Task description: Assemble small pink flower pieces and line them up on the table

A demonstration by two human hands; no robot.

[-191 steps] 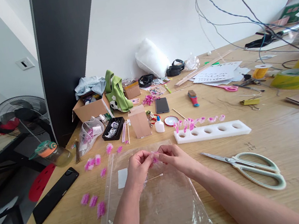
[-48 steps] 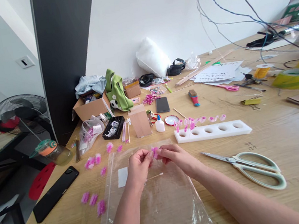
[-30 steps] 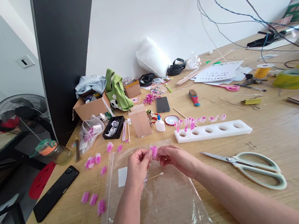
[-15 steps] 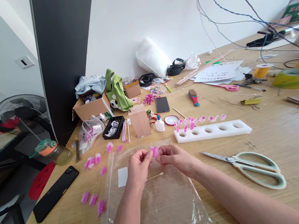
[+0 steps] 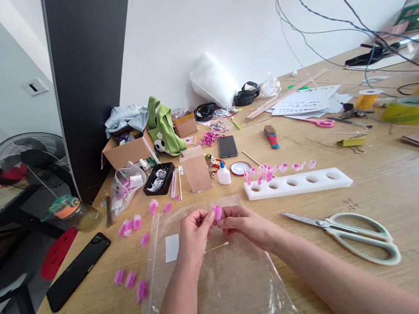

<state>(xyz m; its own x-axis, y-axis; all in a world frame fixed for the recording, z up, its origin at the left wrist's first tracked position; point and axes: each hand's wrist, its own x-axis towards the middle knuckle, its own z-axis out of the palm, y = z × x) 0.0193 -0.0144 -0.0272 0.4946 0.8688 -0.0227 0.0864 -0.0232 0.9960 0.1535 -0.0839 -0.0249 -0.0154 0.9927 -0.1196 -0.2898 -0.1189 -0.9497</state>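
Between my fingertips is a small pink fluffy piece (image 5: 217, 212), like a petal tuft. My left hand (image 5: 196, 232) pinches it from the left, and my right hand (image 5: 247, 223) closes its fingers on its right side. Both hands are over a clear plastic zip bag (image 5: 230, 286) lying flat. On the bag rest a cotton swab (image 5: 218, 246) and a white paper square (image 5: 172, 248). More pink tufts (image 5: 131, 279) lie to the left of the bag. Behind my hands stands a small white glue bottle (image 5: 224, 174) with a blue cap.
Scissors (image 5: 336, 232) lie open-bladed at right. A white block with round holes (image 5: 301, 185) sits behind them, with pink petals (image 5: 262, 173) along its back edge. A black phone (image 5: 79, 270) is at left, and a cardboard piece (image 5: 196, 169) stands upright beyond the bag.
My right fingers have shifted slightly left and closer around the pink piece, which has turned a little. Everything else stays as it was.
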